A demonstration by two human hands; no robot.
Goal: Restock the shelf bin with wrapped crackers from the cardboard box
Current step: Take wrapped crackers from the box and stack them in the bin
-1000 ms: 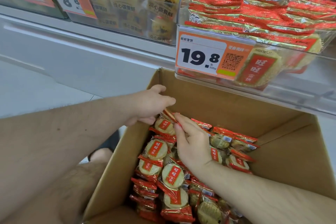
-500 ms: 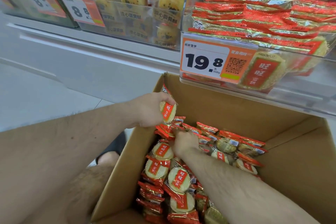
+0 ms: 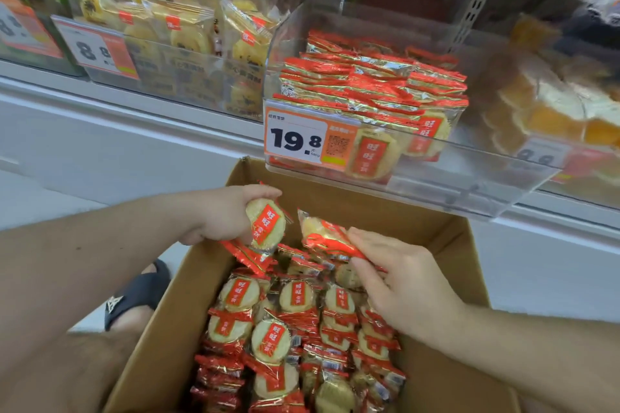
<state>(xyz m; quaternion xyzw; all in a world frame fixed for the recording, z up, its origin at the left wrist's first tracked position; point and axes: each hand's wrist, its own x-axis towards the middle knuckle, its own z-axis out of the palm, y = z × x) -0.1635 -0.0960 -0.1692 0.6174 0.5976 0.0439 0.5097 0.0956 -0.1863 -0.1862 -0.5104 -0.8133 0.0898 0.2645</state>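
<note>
Left fingers: the left hand curls its thumb and fingers round a round pale cracker in a clear wrapper with red crimped ends, closed tight on it.
Left packet axis: its red label faces the camera; the long axis runs from the upper crimp by the thumb down to a red tail that points down and left toward the box's contents.
Right fingers: the right hand pinches a second clear-and-red wrapped cracker by its near red end between thumb and fingertips, the other fingers loosely bent.
Right packet axis: it lies tilted, long axis running from the hand up and left, free end pointing at the left packet; the two packets are near each other but apart.
Landmark: the open brown cardboard box; both held packets hang just above its far half.
Box contents: many loose wrapped crackers, mostly label up, heaped in overlapping rows.
Above the box: a clear plastic shelf bin with flat-stacked red-and-gold cracker packets and, on its front, an orange-and-white price tag reading 19.8.
Left of that bin: a clear bin of yellow wrapped pastries.
Right of that bin: a blurred bin of orange-yellow goods.
Left of the box: a black sandal on the pale floor.
</note>
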